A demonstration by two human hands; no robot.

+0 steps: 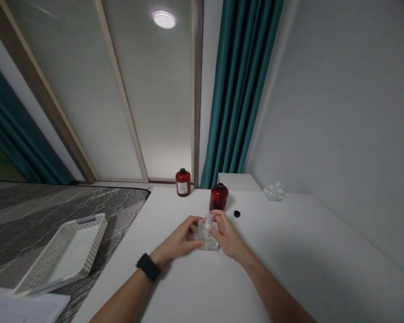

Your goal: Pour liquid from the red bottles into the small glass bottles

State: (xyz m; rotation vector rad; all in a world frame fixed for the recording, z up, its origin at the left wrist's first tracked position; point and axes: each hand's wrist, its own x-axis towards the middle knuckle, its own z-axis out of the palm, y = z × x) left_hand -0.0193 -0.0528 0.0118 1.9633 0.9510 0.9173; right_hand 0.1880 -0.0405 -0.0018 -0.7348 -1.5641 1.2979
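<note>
A clear, square glass bottle [208, 244] with a rounded clear top [208, 220] stands on the white table in front of me. My left hand [182, 240], a black watch on its wrist, holds the bottle's left side between thumb and fingers. At the right, my right hand [229, 237] has its thumb and fingers closed around the rounded top. Just behind stands a dark red bottle [218, 197] with an uncapped neck. A small black cap [237, 214] lies on the table to its right.
Farther back on the table [195, 287] stands a capped red bottle [182, 183] with a white label. A crumpled clear plastic piece [274, 191] lies near the wall, beside a white box [239, 181]. Left of the table are a white basket [40, 260] and papers [27, 307].
</note>
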